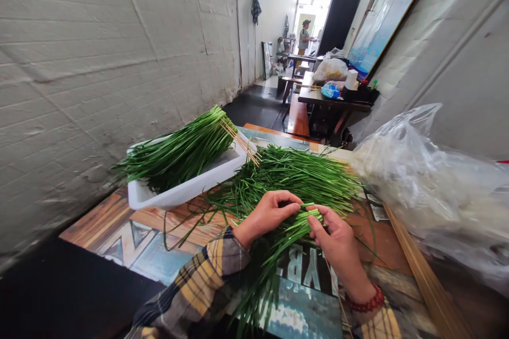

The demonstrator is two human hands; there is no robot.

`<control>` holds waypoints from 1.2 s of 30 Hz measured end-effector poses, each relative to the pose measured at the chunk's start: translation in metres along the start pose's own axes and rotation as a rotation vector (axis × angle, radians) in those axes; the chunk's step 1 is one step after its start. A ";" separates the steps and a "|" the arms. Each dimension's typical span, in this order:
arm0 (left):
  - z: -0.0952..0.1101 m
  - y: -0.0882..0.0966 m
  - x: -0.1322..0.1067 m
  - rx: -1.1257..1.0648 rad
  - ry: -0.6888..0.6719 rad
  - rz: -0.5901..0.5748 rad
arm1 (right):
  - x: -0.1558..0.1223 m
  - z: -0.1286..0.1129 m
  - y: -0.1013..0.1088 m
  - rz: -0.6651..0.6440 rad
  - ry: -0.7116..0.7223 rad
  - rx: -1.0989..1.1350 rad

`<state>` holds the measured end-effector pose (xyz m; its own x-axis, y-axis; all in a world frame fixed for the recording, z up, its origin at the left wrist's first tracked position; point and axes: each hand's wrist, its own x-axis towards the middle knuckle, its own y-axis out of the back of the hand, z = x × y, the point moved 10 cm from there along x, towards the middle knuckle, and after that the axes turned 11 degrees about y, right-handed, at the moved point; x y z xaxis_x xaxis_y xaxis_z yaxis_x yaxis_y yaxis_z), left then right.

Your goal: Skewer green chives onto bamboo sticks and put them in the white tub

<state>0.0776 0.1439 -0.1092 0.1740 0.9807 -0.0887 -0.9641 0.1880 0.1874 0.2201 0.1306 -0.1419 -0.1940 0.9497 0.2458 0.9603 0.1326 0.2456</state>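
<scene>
My left hand [271, 216] is closed, thumb and forefinger pinching near the pale cut end of a garlic chive. Between thumb and fingers, my right hand [336, 235] grips a small bunch of garlic chives [278, 249] by its cut ends. The leaves of that bunch hang down toward the table's near edge. A thin stick [337, 291] shows below my right hand; its upper end is hidden. Just beyond both hands lies a loose pile of garlic chives [298, 175].
A white plastic tray [186, 195] at the left holds stacked chives [183, 151], with several thin skewers [242, 142] at their cut ends. Long thin sticks [425, 270] lie right, beside a large clear plastic bag [429, 180]. Another table [318, 96] and a person [304, 37] are farther back.
</scene>
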 end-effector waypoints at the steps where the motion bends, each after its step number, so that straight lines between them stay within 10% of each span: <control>1: 0.000 0.000 0.000 0.001 0.005 -0.003 | 0.000 0.003 -0.001 -0.001 -0.019 0.033; 36: -0.004 -0.005 -0.002 -0.097 0.042 -0.036 | -0.001 -0.002 -0.005 -0.047 0.011 -0.013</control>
<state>0.0813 0.1413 -0.1134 0.2026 0.9699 -0.1352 -0.9726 0.2153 0.0876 0.2150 0.1286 -0.1409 -0.2415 0.9393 0.2438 0.9472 0.1736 0.2695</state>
